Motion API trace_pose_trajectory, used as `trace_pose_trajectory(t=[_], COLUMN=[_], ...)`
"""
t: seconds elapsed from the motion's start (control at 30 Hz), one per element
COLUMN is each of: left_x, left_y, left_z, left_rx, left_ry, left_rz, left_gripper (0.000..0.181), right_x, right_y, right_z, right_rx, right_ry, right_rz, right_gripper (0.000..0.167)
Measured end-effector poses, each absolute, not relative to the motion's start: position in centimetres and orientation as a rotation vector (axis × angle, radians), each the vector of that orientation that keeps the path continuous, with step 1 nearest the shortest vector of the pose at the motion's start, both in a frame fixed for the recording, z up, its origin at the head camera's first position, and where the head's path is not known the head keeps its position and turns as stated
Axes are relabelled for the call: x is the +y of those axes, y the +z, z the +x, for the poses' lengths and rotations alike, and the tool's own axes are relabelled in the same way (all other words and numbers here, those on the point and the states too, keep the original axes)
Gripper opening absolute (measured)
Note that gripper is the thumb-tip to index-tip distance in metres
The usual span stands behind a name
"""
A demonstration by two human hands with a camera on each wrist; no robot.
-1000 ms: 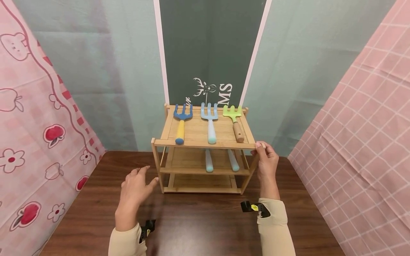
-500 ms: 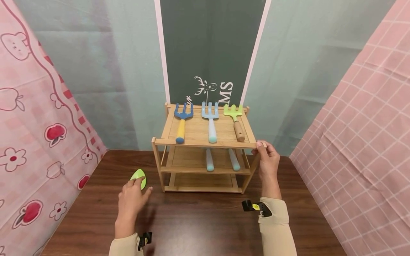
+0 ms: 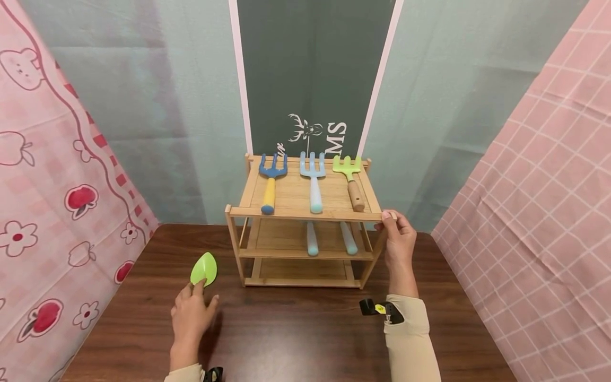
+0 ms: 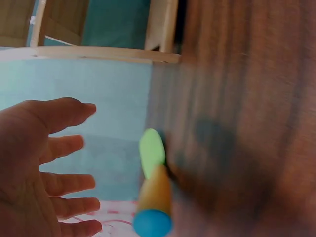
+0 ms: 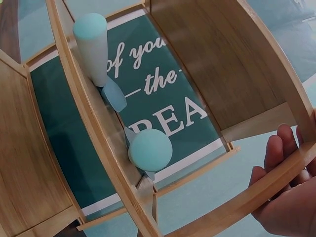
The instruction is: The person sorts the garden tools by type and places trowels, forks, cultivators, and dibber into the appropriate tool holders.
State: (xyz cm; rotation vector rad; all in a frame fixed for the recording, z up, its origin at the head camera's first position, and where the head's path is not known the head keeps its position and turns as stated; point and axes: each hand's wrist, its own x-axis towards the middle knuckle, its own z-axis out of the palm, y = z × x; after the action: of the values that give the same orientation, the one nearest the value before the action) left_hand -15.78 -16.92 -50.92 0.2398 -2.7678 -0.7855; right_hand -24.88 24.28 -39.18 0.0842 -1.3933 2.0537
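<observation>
A small trowel with a green blade (image 3: 205, 267) lies on the table left of the wooden shelf rack (image 3: 305, 215). Its yellow-orange handle with a blue end (image 4: 154, 197) shows in the left wrist view; in the head view my left hand (image 3: 191, 315) covers it. That hand has its fingers spread and extended, and the left wrist view shows them apart from the trowel. My right hand (image 3: 401, 241) grips the rack's front right top corner, fingers curled round the post. On the top board lie a blue-and-yellow hand fork (image 3: 271, 185), a pale blue fork (image 3: 313, 183) and a green fork (image 3: 350, 183).
Two pale tools with mint-ended handles (image 3: 312, 239) lie on the middle shelf, partly hidden by the top board. The bottom shelf (image 3: 303, 270) sits just above the brown table (image 3: 296, 334). Patterned pink cloths hang at both sides, a green-grey curtain behind.
My left hand has drawn back from beside the rack's left leg toward the near side, uncovering the trowel's green blade. The right hand has stayed on the rack's corner.
</observation>
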Motion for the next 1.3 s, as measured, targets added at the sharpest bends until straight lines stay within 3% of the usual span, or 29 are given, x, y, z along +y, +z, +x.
trace_pose_trajectory(t=[0.13,0.4,0.53,0.77,1.3], left_x=[-17.4,-18.2,-18.3,-18.3,-18.2], left_y=[-51.7,-53.7,-54.6,-55.5,-57.0], left_z=[-15.4,-14.9,-14.8,-14.7,-14.5], left_rx=[-2.740,-2.586,-2.513,-2.422,-2.308], left_ry=[-0.965,-1.199,-1.247,-1.285,-1.222], left_rz=[0.304,0.479,0.604,0.697,0.753], left_gripper=[0.065,0.068,0.067,0.064,0.053], right_x=[24.3,24.2,24.2,24.2,24.2], right_y=[-39.2,-39.3,-39.3,-39.4,-39.5], right_z=[-24.9,-24.7,-24.7,-24.9,-25.0], right_rx=[-1.383,-1.372,-1.365,-1.364,-1.351], right_ry=[2.050,2.044,2.047,2.054,2.044], right_rz=[0.088,0.102,0.106,0.105,0.100], right_gripper=[0.031,0.005,0.006,0.024,0.006])
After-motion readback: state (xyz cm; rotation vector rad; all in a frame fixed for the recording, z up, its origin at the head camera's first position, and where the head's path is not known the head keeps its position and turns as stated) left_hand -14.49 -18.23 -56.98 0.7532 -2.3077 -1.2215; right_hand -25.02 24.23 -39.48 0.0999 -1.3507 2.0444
